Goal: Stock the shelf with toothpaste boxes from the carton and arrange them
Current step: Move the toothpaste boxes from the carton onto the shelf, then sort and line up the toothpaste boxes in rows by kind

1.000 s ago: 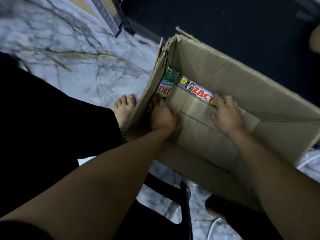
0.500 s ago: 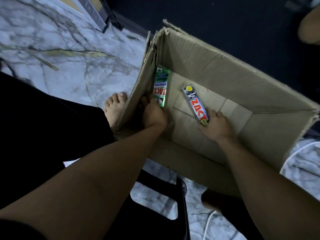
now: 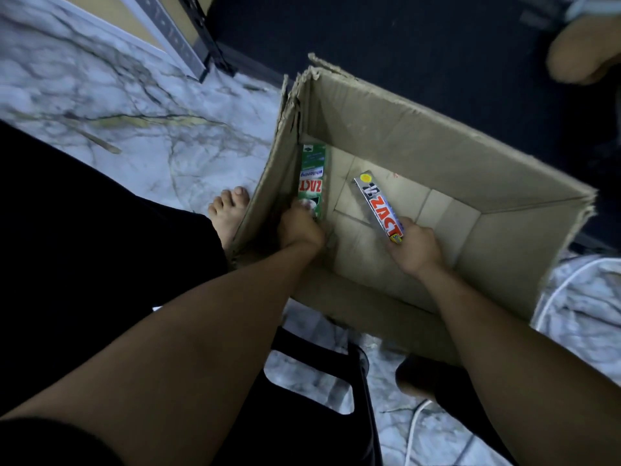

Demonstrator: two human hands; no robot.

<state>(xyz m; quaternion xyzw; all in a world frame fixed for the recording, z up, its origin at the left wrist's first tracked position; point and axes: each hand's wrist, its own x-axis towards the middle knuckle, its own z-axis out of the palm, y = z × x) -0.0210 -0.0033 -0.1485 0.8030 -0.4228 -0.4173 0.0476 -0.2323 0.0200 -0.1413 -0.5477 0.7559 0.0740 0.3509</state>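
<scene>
Right grip (image 3: 416, 247) is clamped round the near end of the silver toothpaste box (image 3: 378, 206), which lay crosswise by the far wall a second ago and now points away, tilted leftward. Left grip (image 3: 300, 230) covers the near end of the green toothpaste box (image 3: 312, 181); I cannot tell whether it closes on it. Both boxes are inside the carton (image 3: 437, 139), the green one lengthwise along its left wall.
</scene>
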